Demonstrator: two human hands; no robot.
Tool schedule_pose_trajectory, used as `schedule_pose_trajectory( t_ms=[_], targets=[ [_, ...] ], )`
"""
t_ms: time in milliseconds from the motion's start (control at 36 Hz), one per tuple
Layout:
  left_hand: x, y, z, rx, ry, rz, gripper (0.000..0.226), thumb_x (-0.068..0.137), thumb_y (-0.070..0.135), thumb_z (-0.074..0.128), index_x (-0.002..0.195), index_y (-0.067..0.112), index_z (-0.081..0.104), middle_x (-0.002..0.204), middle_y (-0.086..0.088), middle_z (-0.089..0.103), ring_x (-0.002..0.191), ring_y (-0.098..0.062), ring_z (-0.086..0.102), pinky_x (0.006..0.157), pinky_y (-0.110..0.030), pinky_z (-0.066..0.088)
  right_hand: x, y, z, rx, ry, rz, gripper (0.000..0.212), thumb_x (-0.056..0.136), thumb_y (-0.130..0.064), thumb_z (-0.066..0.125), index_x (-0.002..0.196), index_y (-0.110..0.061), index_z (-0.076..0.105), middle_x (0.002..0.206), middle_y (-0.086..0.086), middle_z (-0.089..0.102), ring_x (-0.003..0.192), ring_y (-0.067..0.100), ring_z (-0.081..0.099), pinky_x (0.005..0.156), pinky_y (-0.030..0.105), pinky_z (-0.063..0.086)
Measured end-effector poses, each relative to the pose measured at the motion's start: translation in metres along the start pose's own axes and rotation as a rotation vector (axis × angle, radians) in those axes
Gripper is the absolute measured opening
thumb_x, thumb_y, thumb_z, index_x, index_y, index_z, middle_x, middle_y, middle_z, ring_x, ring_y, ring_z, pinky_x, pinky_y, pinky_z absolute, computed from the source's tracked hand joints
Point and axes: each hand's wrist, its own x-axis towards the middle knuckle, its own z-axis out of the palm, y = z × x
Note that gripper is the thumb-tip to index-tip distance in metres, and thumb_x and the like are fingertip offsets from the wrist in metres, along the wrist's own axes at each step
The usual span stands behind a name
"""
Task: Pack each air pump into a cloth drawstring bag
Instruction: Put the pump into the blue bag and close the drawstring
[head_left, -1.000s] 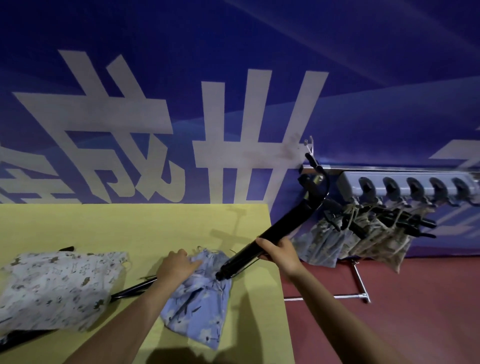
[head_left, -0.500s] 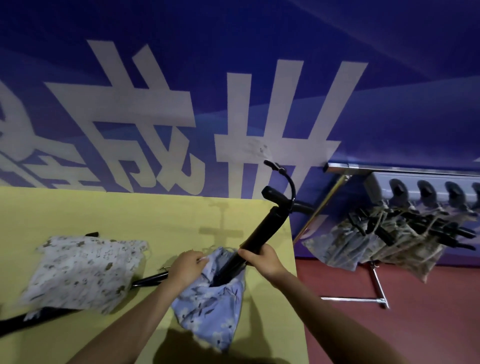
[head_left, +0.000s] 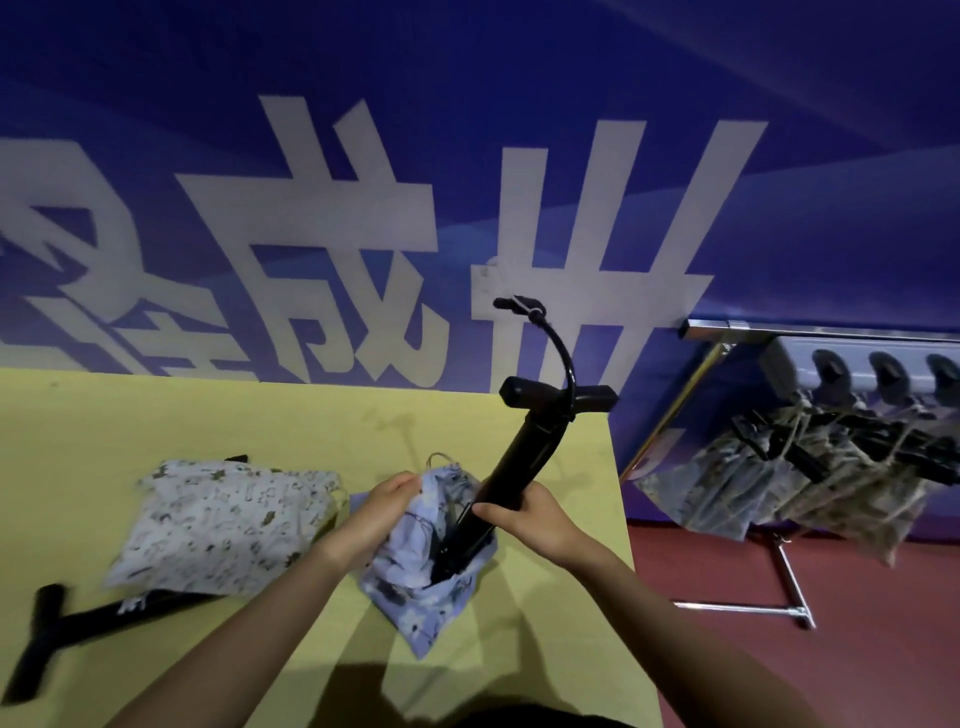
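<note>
Half the air pump (head_left: 511, 470) hides inside the blue bag (head_left: 415, 582).

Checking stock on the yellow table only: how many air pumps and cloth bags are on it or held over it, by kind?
Air pumps: 2, one black pump held in the right hand, one lying under the white bag
Cloth bags: 2, blue, white patterned
Total: 4

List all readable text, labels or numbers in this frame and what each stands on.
"成": large white character on the blue wall banner.
"世": large white character on the same banner.
A third white character at the left edge is cut off, unreadable.
No text shows on the pumps or bags.
</note>
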Motion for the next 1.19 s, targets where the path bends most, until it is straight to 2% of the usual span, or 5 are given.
schedule_pose_trajectory(
  t_ms=[222,361,556,722,1194],
  targets=[
    [-0.030,-0.018,-0.032,0.309,-0.019,0.021,0.034,0.096,0.036,0.057,0.127,0.026,0.048,0.122,0.007,0.053,0.105,-0.011,0.055,0.083,-0.025,0.040,-0.007,-0.017,0.028,0.073,-0.045,-0.101,0.014,0.086,-0.014,0.071,0.097,-0.005,0.070,0.095,0.004,0.071,0.092,0.011,0.067,0.084,0.026,0.053],
    [-0.036,-0.036,-0.052,0.737,0.214,0.147,0.046,0.100,0.036,0.046,0.062,0.011,0.040,0.057,-0.008,0.030,0.047,-0.019,0.030,0.054,-0.035,0.023,-0.002,-0.025,0.058,0.119,-0.005,-0.133,0.015,0.087,-0.015,0.070,0.097,-0.003,0.069,0.097,0.013,0.071,0.093,0.019,0.068,0.085,0.034,0.054],
    [-0.059,-0.032,-0.070,0.047,-0.015,0.087,0.039,0.098,0.047,0.048,0.106,0.014,0.068,0.103,-0.005,0.070,0.098,-0.023,0.065,0.087,-0.036,0.047,0.009,-0.008,0.090,0.013,0.050,-0.096,0.009,0.086,-0.018,0.071,0.094,-0.015,0.070,0.090,-0.002,0.072,0.084,-0.002,0.066,0.077,0.022,0.050],
    [-0.073,-0.018,-0.079,-0.511,-0.009,0.113,0.047,0.103,0.028,0.040,0.134,-0.005,0.049,0.134,-0.023,0.054,0.123,-0.032,0.054,0.105,-0.044,0.043,0.009,0.002,0.094,-0.085,-0.001,-0.122,0.016,0.086,-0.024,0.072,0.099,-0.025,0.065,0.093,-0.008,0.069,0.089,-0.004,0.064,0.077,0.016,0.047],
    [-0.100,0.052,-0.042,-0.591,0.279,0.424,0.034,0.097,0.048,0.037,0.108,0.025,0.061,0.111,0.008,0.071,0.113,-0.007,0.062,0.101,-0.035,0.043,-0.016,-0.046,0.082,-0.712,-0.192,-0.419,0.040,0.098,-0.049,0.044,0.100,-0.010,0.049,0.074,0.016,0.055,0.067,0.030,0.053,0.060,0.042,0.039]
  ],
)
